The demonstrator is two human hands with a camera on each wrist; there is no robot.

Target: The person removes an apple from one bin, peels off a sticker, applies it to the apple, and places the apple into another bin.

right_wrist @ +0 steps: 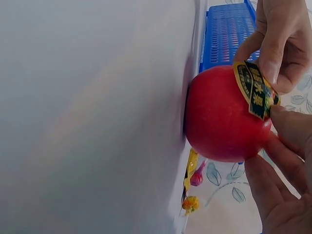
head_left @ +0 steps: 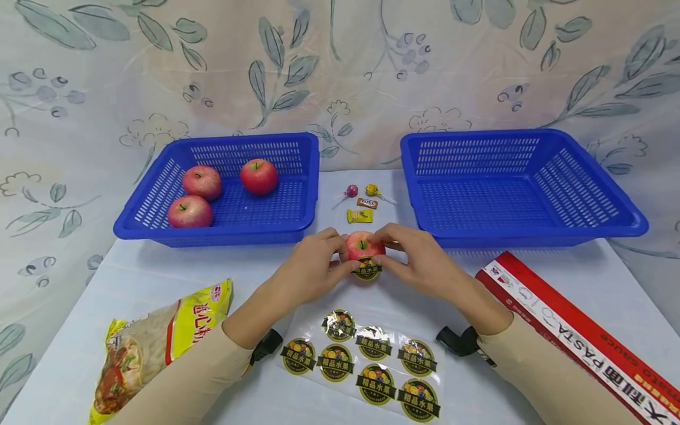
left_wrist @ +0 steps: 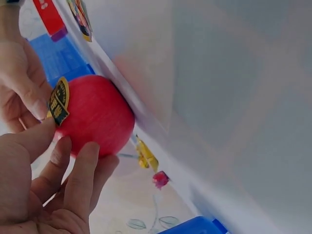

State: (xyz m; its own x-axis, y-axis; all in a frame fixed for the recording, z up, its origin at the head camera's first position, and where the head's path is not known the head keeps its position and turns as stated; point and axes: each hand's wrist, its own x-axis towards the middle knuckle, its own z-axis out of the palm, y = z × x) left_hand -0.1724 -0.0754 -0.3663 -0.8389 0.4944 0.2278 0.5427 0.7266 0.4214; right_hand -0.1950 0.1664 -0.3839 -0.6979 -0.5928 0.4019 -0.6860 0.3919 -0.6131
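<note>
A red apple (head_left: 363,241) sits on the white table with a round black-and-gold fruit sticker (head_left: 368,269) against its near side. My left hand (head_left: 313,265) holds the apple from the left, thumb at the sticker's edge and fingertips on the skin. From the right, my right hand (head_left: 419,260) holds it too, its thumb at the other edge of the sticker. Both wrist views show the sticker (left_wrist: 59,101) partly standing off the apple's curve. A clear sheet (head_left: 393,369) with several like stickers lies nearer me, between the forearms.
A blue basket (head_left: 234,237) with three apples (head_left: 258,176) stands at back left, another blue basket (head_left: 526,241) at back right. Two lollipops (head_left: 351,190) and two wrapped candies (head_left: 359,216) lie between them. A yellow food bag (head_left: 159,348) lies left, a red pasta box (head_left: 579,336) right.
</note>
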